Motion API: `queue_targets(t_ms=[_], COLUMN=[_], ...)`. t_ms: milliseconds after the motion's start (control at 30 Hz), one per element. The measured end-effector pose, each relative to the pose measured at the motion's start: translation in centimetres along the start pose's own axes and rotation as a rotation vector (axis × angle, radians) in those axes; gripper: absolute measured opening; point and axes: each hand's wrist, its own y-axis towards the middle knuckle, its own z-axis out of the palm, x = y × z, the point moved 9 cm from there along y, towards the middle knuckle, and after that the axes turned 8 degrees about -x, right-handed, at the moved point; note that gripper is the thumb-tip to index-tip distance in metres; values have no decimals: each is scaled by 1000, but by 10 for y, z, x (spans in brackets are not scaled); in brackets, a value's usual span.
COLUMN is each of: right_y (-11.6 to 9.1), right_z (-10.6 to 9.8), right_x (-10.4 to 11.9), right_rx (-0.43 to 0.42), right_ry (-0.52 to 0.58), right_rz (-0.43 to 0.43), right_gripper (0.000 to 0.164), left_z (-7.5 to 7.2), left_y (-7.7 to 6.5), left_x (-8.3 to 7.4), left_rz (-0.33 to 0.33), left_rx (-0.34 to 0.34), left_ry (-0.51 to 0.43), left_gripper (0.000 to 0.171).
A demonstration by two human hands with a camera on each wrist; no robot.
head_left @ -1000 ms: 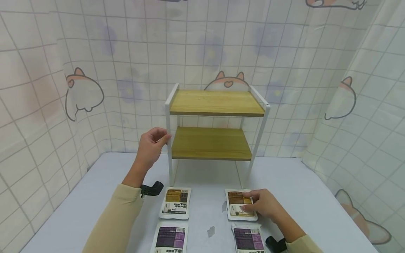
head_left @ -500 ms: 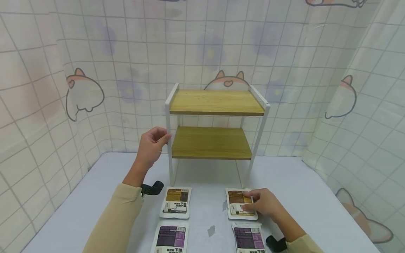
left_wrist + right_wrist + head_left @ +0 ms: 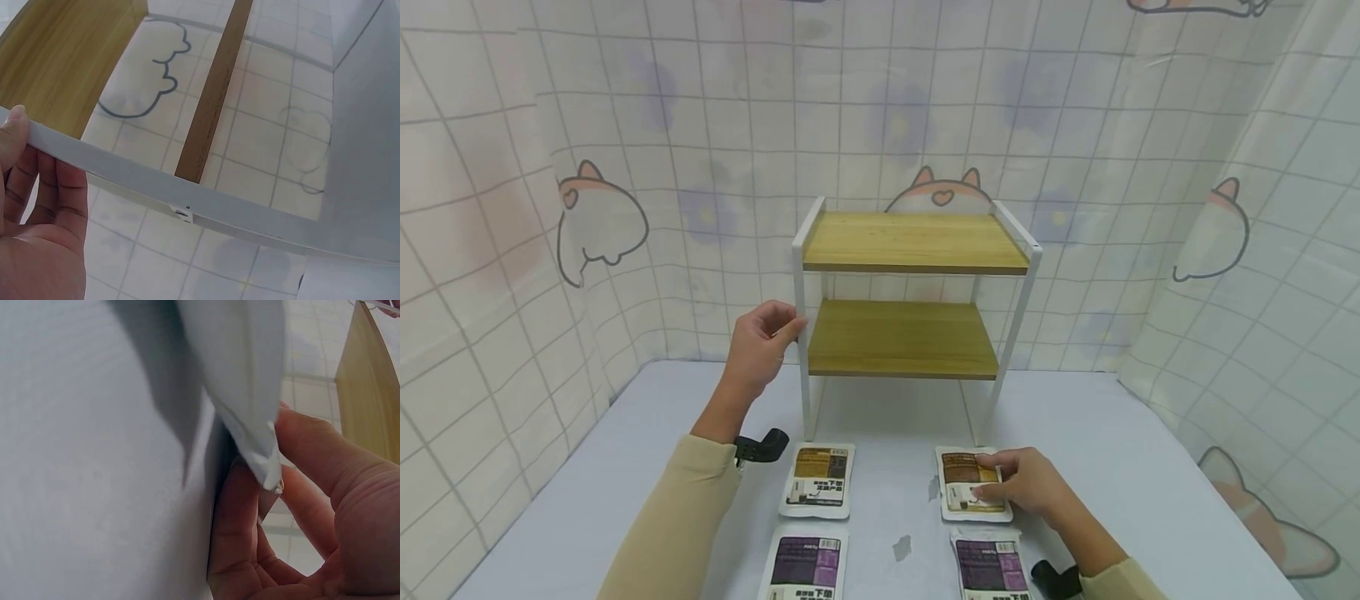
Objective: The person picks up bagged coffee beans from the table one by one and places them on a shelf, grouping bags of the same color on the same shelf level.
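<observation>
Brown pouch (image 3: 957, 482): on the tabletop (image 3: 1090, 442), just in front of the right leg of the rack (image 3: 902, 337); whether it touches the leg is hard to tell.
Weight: probably light for one hand, though the contents are hidden.
Stiffness: likely soft and yielding in the middle, firmer along the flat pale rim.
Surface: looks smooth, so perhaps a little slippery under dry fingertips.
Fragility: unlikely to break; hard squeezing might crease or bulge it.
Where to hold: the right rim, where there is flat seam to pinch and the middle stays unpressed.
Right hand (image 3: 1028, 483): narrow, pinching that right rim; the right wrist view shows digits on both faces, with the creased corner standing a little off the tabletop.
Left hand (image 3: 758, 346): narrow too, thumb and fingers pinching the rack's left front post beside the lower shelf.
Rack: upright, with slim white posts that look rigid and two wooden shelves; the post is a fair place to steady it.
Neighbours: yellow pouch (image 3: 817, 482) to the left, well apart; left purple pouch (image 3: 805, 567) and right purple pouch (image 3: 989, 568) nearer the person.
</observation>
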Motion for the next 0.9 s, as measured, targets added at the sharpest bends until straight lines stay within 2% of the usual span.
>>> queue_targets(t_ms=[900], right_y=[0], right_z=[0], right_x=[-2], right_rx=[-16], right_ry=[-26], right_rz=[-10], right_gripper=[62], left_z=[0], left_y=[1], left_x=[-1], left_rz=[-3], left_rx=[12], left_ry=[-3], left_gripper=[25])
